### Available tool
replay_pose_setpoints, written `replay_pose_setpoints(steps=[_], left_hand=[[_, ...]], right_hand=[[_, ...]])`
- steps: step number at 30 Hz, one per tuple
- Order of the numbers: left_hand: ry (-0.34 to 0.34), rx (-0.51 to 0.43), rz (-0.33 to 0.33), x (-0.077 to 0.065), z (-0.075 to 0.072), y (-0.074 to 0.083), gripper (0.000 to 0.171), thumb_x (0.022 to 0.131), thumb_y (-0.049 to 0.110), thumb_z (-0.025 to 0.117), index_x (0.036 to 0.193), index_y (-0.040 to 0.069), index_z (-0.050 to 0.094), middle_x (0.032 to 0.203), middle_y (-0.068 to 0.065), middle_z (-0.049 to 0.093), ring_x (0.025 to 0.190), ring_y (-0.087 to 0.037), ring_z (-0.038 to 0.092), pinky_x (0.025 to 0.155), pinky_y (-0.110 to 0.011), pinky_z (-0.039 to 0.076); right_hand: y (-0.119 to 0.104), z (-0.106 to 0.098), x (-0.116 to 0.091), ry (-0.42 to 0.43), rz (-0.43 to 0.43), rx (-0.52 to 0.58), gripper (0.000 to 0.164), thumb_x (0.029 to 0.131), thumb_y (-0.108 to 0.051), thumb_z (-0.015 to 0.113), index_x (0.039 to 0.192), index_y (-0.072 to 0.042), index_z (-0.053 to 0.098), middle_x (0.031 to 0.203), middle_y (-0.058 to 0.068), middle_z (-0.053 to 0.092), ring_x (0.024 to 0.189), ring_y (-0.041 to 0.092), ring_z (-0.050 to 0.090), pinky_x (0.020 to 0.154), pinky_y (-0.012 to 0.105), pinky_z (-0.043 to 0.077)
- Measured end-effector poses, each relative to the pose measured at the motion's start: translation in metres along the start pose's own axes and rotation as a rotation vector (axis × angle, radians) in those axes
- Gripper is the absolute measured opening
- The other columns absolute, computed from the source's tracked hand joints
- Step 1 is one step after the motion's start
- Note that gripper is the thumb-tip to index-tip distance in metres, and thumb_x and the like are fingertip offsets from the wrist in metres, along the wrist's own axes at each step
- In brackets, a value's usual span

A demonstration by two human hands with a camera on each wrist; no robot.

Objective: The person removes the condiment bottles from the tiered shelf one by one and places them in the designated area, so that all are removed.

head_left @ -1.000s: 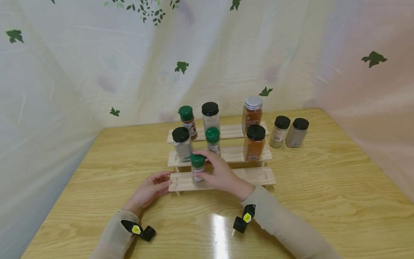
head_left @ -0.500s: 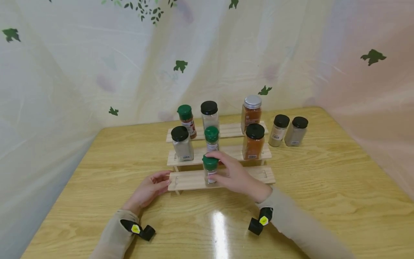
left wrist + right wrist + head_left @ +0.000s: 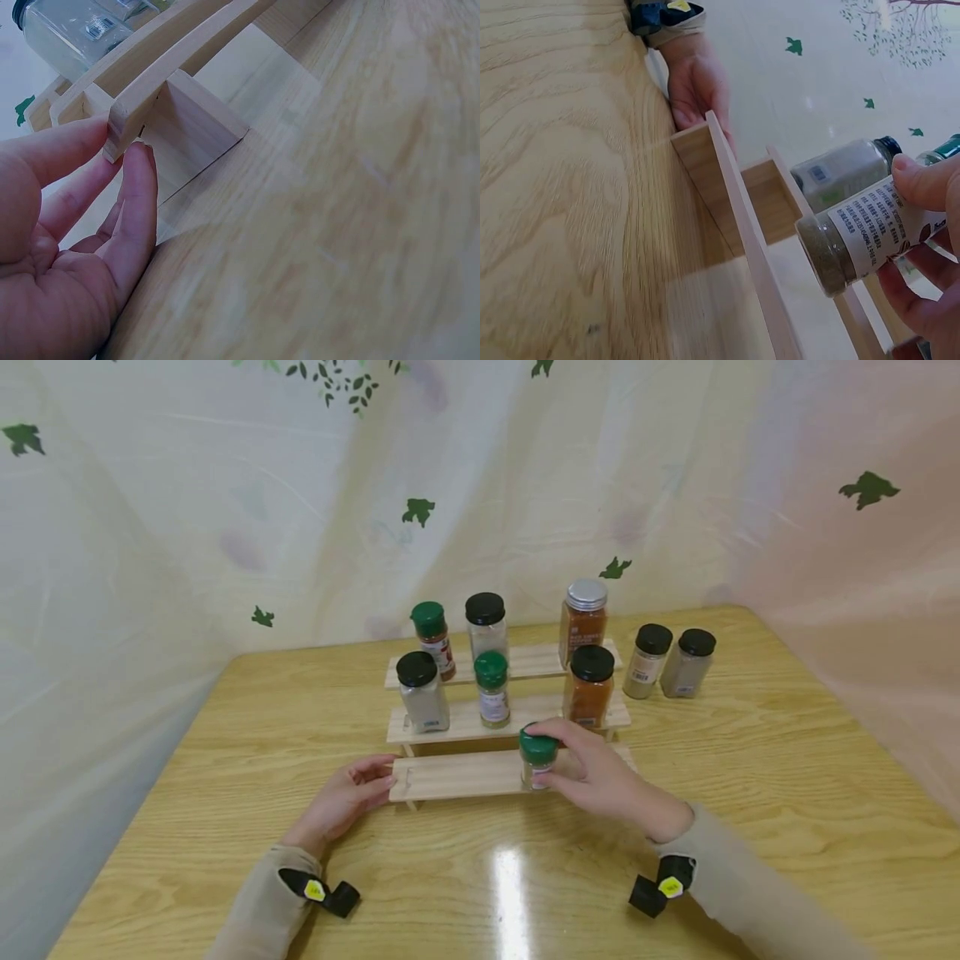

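Observation:
A three-tier wooden spice rack (image 3: 457, 774) stands on the table. My left hand (image 3: 345, 802) grips the left end of its lowest tier; in the left wrist view the thumb and fingers (image 3: 139, 195) meet the board end. My right hand (image 3: 600, 781) holds a green-capped spice jar (image 3: 538, 752) upright over that tier, right of its middle. Greenish-brown contents and a printed label show on this jar (image 3: 877, 229) in the right wrist view. Whether its base touches the board I cannot tell. The middle tier bears a black-capped pale jar (image 3: 424, 697), a green-capped jar (image 3: 492, 693) and a black-capped orange jar (image 3: 590, 689).
On the top tier stand a green-capped red jar (image 3: 433, 643), a black-capped jar (image 3: 487, 631) and a silver-lidded jar (image 3: 584, 627). Two black-capped jars, a slim one (image 3: 647, 664) and a square one (image 3: 687, 667), stand on the table right of the rack. A patterned curtain (image 3: 315, 527) hangs behind.
My right hand has moved the green-capped jar rightward along the lowest tier, from near its left end to past the middle. The left hand has stayed at the rack's end.

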State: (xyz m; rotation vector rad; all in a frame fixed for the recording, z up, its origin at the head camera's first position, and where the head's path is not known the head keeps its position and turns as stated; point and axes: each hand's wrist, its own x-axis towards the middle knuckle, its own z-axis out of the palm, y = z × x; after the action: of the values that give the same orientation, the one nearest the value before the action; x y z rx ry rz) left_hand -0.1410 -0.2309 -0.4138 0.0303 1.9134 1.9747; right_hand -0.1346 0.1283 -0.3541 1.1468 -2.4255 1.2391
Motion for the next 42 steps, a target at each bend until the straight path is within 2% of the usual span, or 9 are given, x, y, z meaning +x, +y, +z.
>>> replay_pose_setpoints(steps=[10,15,21,24,27,30,34,37,42], left_hand=[[-0.003,-0.021,0.017,-0.001,0.004,0.001,0.027,0.092,0.003,0.058,0.115,0.017,0.06,0.101,0.003,0.056,0.092,-0.007,0.059,0.081,-0.02,0.053],[0.0,-0.026,0.015,-0.001,0.002,0.0,0.026,0.091,0.003,0.059,0.108,0.023,0.061,0.101,0.003,0.056,0.091,-0.007,0.059,0.081,-0.021,0.053],[-0.006,-0.028,0.021,-0.001,0.001,0.001,0.028,0.091,0.002,0.057,0.111,0.021,0.061,0.102,0.002,0.055,0.092,-0.008,0.058,0.082,-0.021,0.053],[-0.008,-0.029,0.028,-0.002,0.001,0.0,0.029,0.091,0.0,0.056,0.109,0.022,0.061,0.101,0.002,0.055,0.091,-0.008,0.058,0.081,-0.021,0.053],[-0.013,-0.033,0.028,-0.002,0.002,-0.001,0.028,0.091,0.0,0.056,0.11,0.021,0.061,0.102,0.002,0.056,0.092,-0.008,0.059,0.082,-0.021,0.053],[-0.017,-0.029,0.02,-0.002,0.003,-0.001,0.029,0.092,0.001,0.056,0.119,0.011,0.058,0.103,0.002,0.057,0.094,-0.008,0.059,0.083,-0.022,0.052],[-0.007,-0.018,0.009,-0.003,0.004,0.0,0.033,0.092,0.002,0.056,0.125,0.003,0.054,0.103,0.003,0.056,0.094,-0.007,0.058,0.083,-0.021,0.052],[0.005,-0.019,0.0,-0.003,0.004,0.001,0.03,0.092,0.002,0.056,0.121,0.009,0.057,0.103,0.003,0.055,0.093,-0.006,0.058,0.082,-0.021,0.052],[0.014,-0.018,0.0,-0.003,0.004,0.001,0.027,0.092,0.004,0.058,0.113,0.019,0.062,0.102,0.002,0.054,0.091,-0.006,0.057,0.08,-0.02,0.052]], right_hand=[[0.009,-0.02,-0.032,0.039,0.129,-0.011,0.054,0.079,0.001,0.072,0.126,-0.007,0.047,0.116,0.014,0.058,0.105,0.009,0.055,0.084,0.04,0.054],[0.012,-0.029,-0.044,0.071,0.138,-0.074,0.056,0.076,0.002,0.074,0.125,-0.004,0.049,0.111,0.013,0.061,0.101,0.001,0.054,0.082,0.029,0.054],[0.02,-0.042,-0.055,0.14,0.127,-0.102,0.06,0.071,0.009,0.075,0.124,-0.001,0.049,0.109,0.012,0.061,0.102,-0.01,0.05,0.084,0.011,0.047],[0.024,-0.052,-0.062,0.168,0.15,-0.104,0.061,0.071,0.01,0.074,0.125,0.0,0.049,0.112,-0.001,0.058,0.102,-0.014,0.048,0.083,0.005,0.043],[0.03,-0.063,-0.071,0.192,0.216,-0.115,0.062,0.073,0.009,0.074,0.127,-0.001,0.047,0.113,-0.02,0.051,0.099,-0.017,0.047,0.079,0.004,0.043],[0.04,-0.074,-0.082,0.214,0.284,-0.127,0.064,0.074,0.009,0.074,0.129,-0.002,0.045,0.111,-0.031,0.046,0.096,-0.018,0.047,0.076,0.004,0.043],[0.052,-0.085,-0.095,0.257,0.28,-0.134,0.065,0.073,0.012,0.073,0.129,0.001,0.042,0.109,-0.035,0.047,0.096,-0.019,0.047,0.078,0.001,0.04],[0.057,-0.092,-0.102,0.282,0.269,-0.133,0.065,0.073,0.015,0.07,0.129,0.004,0.04,0.111,-0.035,0.047,0.099,-0.021,0.045,0.08,-0.002,0.036],[0.067,-0.104,-0.11,0.302,0.305,-0.109,0.066,0.076,0.019,0.064,0.133,0.006,0.033,0.113,-0.031,0.045,0.101,-0.02,0.044,0.08,-0.002,0.035]])
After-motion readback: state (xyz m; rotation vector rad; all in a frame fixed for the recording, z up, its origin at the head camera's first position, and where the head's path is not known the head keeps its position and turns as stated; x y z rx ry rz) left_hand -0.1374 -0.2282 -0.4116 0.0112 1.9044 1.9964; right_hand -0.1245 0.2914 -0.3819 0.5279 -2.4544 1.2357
